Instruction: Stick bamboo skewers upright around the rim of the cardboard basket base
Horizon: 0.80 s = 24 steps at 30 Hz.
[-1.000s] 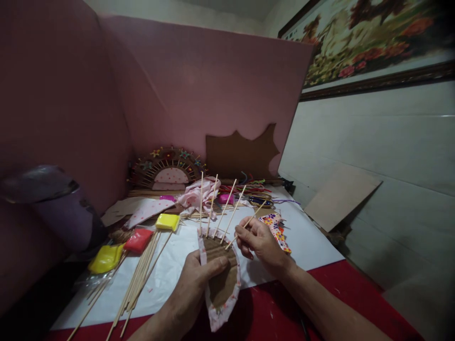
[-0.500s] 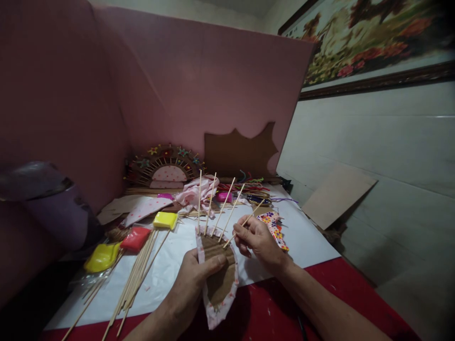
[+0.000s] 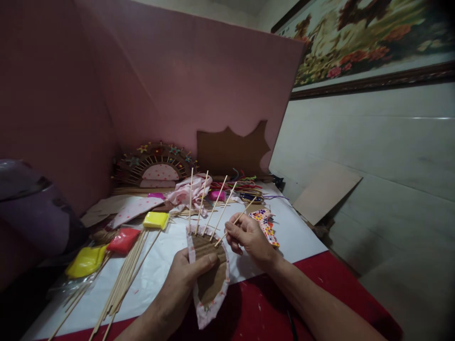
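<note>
My left hand (image 3: 185, 279) grips a half-round cardboard piece (image 3: 213, 279) edged with pink patterned cloth, its thumb flat on the brown face. Several thin wooden sticks (image 3: 220, 207) stand up from the piece's upper edge, fanned apart. Between thumb and fingers, my right hand (image 3: 249, 237) pinches another wooden stick (image 3: 246, 207). That stick slants, its lower end touching the cardboard near the rim at the right of the others. Whether its tip is inside the cardboard I cannot tell.
Bundled sticks (image 3: 122, 277) lie at the left, near yellow (image 3: 156, 220) and red (image 3: 123, 240) clay packs. A decorated cardboard fan (image 3: 159, 166) stands at the back. Beyond my right hand sit a flower-patterned glue gun (image 3: 265, 225) and scissors (image 3: 250, 196). A white sheet (image 3: 302, 237) covers part of the red table.
The whole view has shifted, so everything appears slightly further left. Both hands keep their holds, and the pinched stick stays at the cardboard's edge.
</note>
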Motion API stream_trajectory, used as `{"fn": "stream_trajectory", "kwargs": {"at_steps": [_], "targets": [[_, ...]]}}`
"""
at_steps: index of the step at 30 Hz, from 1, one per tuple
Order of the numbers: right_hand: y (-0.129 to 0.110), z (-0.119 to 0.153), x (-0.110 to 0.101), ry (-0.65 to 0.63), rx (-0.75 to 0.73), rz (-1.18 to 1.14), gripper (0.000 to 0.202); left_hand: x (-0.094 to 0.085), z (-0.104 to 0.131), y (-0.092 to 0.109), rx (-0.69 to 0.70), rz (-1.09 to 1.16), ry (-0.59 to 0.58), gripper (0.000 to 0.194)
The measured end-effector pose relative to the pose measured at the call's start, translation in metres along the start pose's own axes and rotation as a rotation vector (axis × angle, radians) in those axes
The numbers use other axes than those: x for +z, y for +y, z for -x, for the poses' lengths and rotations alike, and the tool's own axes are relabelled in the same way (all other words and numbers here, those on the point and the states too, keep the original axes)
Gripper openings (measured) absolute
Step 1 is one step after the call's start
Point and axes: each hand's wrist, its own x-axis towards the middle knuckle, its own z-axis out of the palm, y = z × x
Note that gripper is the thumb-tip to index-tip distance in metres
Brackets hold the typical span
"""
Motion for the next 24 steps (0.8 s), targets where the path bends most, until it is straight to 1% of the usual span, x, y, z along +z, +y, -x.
{"fn": "stream_trajectory", "kwargs": {"at_steps": [3,7,16,24], "targets": [[-0.0004,0.0004,0.0001,0.001,0.004,-0.004,0.025,-0.0015,-0.0001,-0.0005,-0.020,-0.004,-0.024,0.020],[-0.0007,0.0006,0.0004,0.008,0.004,0.000,0.026,-0.0029,0.0005,-0.0010,-0.014,-0.006,-0.036,0.019],[-0.0015,0.0006,0.0006,0.015,-0.008,0.025,0.025,-0.0042,-0.0007,-0.0026,-0.019,-0.016,-0.004,0.020],[-0.0018,0.0011,0.0014,0.012,-0.007,0.006,0.026,-0.0031,0.0002,-0.0016,-0.009,0.006,-0.016,0.024]]}}
